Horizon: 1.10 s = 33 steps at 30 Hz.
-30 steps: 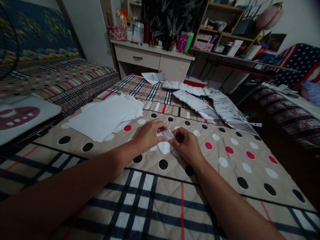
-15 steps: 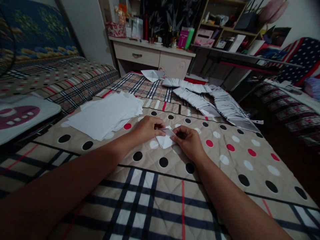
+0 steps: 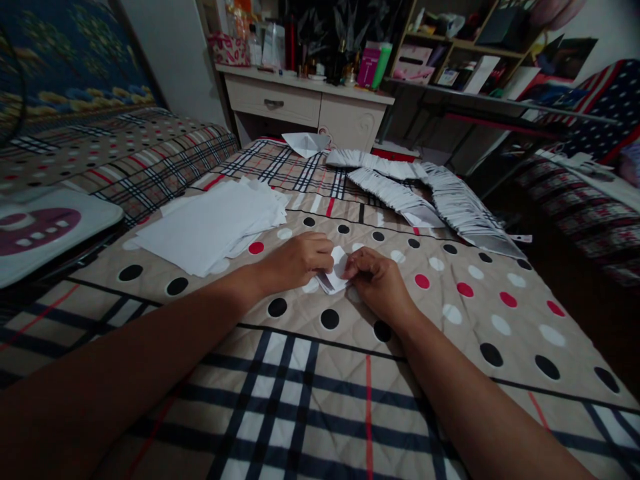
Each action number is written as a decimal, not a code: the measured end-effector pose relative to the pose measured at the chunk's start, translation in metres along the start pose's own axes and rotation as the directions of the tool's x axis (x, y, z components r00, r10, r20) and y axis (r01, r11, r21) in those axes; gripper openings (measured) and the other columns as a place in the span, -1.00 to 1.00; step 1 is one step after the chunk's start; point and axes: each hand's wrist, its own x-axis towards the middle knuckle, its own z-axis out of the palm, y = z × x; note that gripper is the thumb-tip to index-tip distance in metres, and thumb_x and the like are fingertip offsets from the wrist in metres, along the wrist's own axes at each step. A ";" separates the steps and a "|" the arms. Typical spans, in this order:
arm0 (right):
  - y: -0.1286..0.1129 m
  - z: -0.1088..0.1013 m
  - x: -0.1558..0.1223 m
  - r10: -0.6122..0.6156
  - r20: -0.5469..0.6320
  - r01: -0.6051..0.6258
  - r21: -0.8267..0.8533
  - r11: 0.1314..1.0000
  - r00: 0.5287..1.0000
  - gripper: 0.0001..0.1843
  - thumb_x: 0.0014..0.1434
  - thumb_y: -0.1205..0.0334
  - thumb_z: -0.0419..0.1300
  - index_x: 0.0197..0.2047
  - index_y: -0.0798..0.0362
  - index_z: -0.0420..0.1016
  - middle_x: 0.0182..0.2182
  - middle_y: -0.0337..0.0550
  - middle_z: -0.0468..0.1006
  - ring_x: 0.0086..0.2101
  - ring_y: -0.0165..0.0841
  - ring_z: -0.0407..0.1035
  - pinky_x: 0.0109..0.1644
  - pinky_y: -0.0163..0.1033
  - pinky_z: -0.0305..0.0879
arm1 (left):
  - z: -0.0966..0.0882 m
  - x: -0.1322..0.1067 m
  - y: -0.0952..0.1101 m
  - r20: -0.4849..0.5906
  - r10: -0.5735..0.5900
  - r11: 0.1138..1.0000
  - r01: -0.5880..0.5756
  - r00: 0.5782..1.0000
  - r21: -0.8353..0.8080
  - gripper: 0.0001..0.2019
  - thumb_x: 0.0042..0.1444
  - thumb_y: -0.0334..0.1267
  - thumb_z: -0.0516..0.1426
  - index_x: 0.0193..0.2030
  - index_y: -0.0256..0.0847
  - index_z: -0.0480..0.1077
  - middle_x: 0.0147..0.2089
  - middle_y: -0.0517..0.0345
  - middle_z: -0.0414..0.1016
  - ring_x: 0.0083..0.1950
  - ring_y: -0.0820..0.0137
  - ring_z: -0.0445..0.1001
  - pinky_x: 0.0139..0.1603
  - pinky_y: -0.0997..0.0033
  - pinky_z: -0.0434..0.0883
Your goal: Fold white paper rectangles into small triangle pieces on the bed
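Left hand [image 3: 297, 261] and right hand [image 3: 379, 281] each pinch the small folded paper [image 3: 335, 278], fingers hiding most of it.

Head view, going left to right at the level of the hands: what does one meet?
Pad → sheet stack → left hand → folded paper, pinched by both hands → right hand.
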 end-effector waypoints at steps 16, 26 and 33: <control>-0.003 0.002 -0.004 -0.022 0.015 0.024 -0.138 0.990 1.000 -0.70 -0.01 0.63 0.10 -0.40 0.07 0.55 -0.38 -0.14 0.49 -0.31 -0.31 0.38 -0.23 -0.24 0.28 | -0.003 -0.007 -0.008 0.023 -0.058 0.947 0.063 0.998 -0.316 -0.75 0.05 -0.62 0.07 -0.38 -0.24 0.50 -0.43 0.14 0.42 -0.30 0.41 0.39 -0.25 0.42 0.32; -0.010 0.000 -0.003 0.052 0.066 -0.037 -0.213 0.976 0.996 -0.70 0.00 0.61 0.11 -0.33 0.04 0.52 -0.35 -0.15 0.51 -0.28 -0.29 0.39 -0.20 -0.23 0.26 | -0.008 -0.008 -0.004 0.166 -0.214 0.901 0.260 0.963 -0.348 -0.76 0.10 -0.55 0.09 -0.17 -0.22 0.48 -0.20 0.12 0.48 -0.16 0.42 0.44 -0.09 0.40 0.37; -0.007 0.003 -0.005 0.004 0.058 0.008 -0.205 0.979 0.998 -0.69 -0.01 0.64 0.08 -0.42 0.06 0.50 -0.39 -0.15 0.46 -0.31 -0.32 0.35 -0.24 -0.26 0.23 | -0.001 -0.010 -0.001 0.091 -0.161 0.933 0.182 0.983 -0.309 -0.77 0.10 -0.59 0.04 -0.36 -0.26 0.47 -0.31 0.11 0.39 -0.21 0.41 0.39 -0.15 0.40 0.35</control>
